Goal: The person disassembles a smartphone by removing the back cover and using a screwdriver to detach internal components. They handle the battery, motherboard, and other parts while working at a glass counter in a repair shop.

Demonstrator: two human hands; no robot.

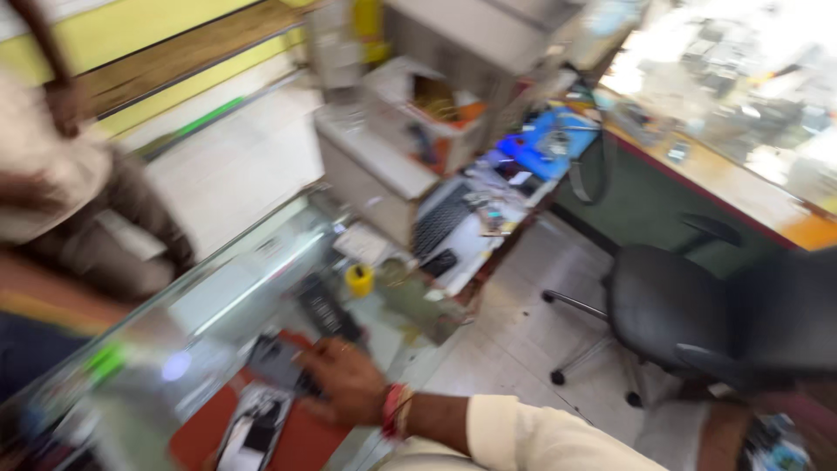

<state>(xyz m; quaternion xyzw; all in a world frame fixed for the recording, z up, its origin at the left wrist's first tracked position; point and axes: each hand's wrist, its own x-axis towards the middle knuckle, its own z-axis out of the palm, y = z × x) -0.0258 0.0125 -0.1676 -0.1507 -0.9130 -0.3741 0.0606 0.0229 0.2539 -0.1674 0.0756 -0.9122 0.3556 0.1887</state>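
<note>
The whole picture is motion-blurred. My left hand, with red and white bands at the wrist and a cream sleeve behind it, lies fingers apart on a glass counter. Its fingertips touch a dark flat device that rests on a red mat. A white and black phone-like item lies just left of the hand. My right forearm shows at the bottom right edge. Its hand is lost in blur next to a small colourful object.
A yellow cup, a black remote-like bar and a keyboard sit on the counter. White boxes and a blue mat stand beyond. A black office chair is at the right. Another person stands at the left.
</note>
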